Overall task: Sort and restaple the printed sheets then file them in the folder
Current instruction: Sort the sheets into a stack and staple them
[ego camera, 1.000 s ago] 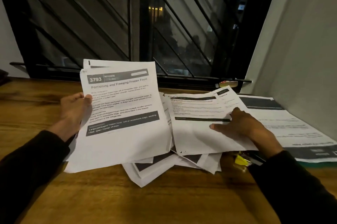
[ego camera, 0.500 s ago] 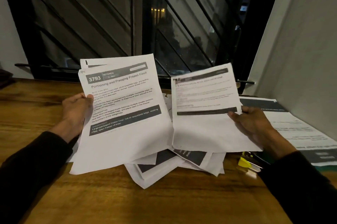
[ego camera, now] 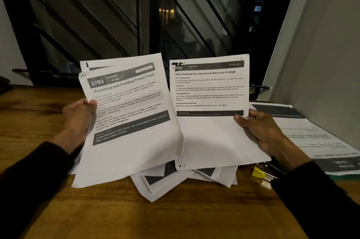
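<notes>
My left hand (ego camera: 78,118) grips the left edge of a small stack of printed sheets (ego camera: 128,122), raised and tilted, its top page headed "3793 Portioning and Freezing Frozen Food". My right hand (ego camera: 263,131) pinches the right edge of a single sheet (ego camera: 212,122) headed "3703 Drop Essential Oil onto Aroma Stone", held upright beside the stack. Under both lies a loose pile of sheets (ego camera: 175,182) on the wooden table (ego camera: 175,215). A yellow and metal stapler (ego camera: 262,172) peeks out below my right wrist, mostly hidden.
More printed sheets (ego camera: 315,135) lie on a green folder edge (ego camera: 346,176) at the right, against a grey wall (ego camera: 321,53). A dark window with diagonal bars (ego camera: 155,24) runs behind the table.
My right hand lifted one sheet off the pile and raised it upright beside the left-hand stack. The left hand kept holding its stack, lifting it slightly.
</notes>
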The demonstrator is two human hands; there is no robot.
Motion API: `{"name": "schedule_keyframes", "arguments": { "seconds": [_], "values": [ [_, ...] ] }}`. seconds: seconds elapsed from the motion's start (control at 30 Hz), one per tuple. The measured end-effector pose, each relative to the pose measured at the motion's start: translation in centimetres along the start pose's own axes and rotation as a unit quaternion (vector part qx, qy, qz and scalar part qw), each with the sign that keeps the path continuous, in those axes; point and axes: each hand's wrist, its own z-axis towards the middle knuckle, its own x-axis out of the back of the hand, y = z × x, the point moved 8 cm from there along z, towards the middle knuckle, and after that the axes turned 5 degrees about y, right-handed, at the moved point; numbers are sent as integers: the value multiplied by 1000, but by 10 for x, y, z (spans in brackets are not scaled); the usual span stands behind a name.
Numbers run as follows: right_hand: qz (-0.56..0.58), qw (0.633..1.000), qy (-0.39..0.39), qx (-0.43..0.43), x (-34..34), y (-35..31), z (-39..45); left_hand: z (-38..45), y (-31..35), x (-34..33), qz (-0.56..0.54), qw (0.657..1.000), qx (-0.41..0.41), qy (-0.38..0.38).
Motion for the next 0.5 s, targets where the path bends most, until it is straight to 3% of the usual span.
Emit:
{"name": "schedule_keyframes", "arguments": {
  "seconds": [0.2, 0.3, 0.4, 0.5],
  "values": [
    [8, 999, -32, 15, -15, -3, -9, -2, 4, 2, -12, 1000, -5, 7],
    [-69, 992, -94, 47, -36, -1, -15, -2, 3, 3, -2, 1000, -2, 4],
    [-235, 963, 6, 133, -19, -17, -5, -6, 5, 2, -5, 1000, -8, -1],
    [-412, 892, 149, 115, 25, -22, 6, -3, 4, 3, -4, 1000, -15, -9]
  ]
}}
